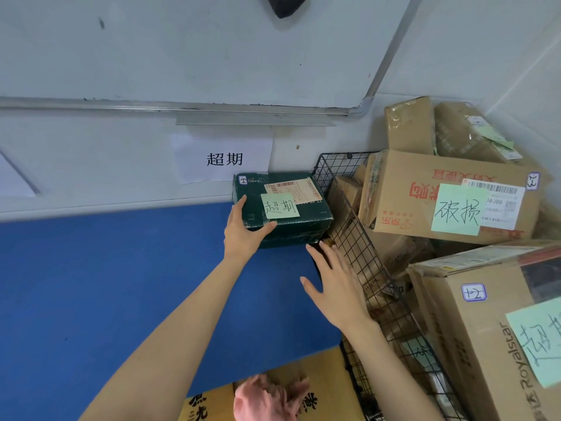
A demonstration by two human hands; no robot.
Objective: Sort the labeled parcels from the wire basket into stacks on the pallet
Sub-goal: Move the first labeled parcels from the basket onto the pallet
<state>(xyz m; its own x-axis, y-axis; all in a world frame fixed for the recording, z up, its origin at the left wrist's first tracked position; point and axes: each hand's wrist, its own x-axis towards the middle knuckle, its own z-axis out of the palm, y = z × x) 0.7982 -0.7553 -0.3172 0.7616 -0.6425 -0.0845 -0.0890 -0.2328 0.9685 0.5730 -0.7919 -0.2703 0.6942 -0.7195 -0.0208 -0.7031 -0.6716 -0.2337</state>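
A dark green parcel [288, 208] with a pale green handwritten note lies on the blue pallet surface [121, 284], against the wall and beside the wire basket [358, 238]. My left hand [246, 232] holds its near left corner, thumb on the top edge and fingers along the left side. Just off the parcel's near right corner, my right hand [334, 281] hovers with straight fingers and holds nothing. Inside the basket are several brown cardboard parcels; one large box [403, 196] carries a green note, and another large box [485, 344] sits at the lower right.
A white paper sign [223, 158] is taped to the wall above the green parcel. A yellow carton [318, 375] with black characters lies at the pallet's near edge. A metal conduit [182, 106] runs along the wall. More boxes [409, 126] are piled in the corner.
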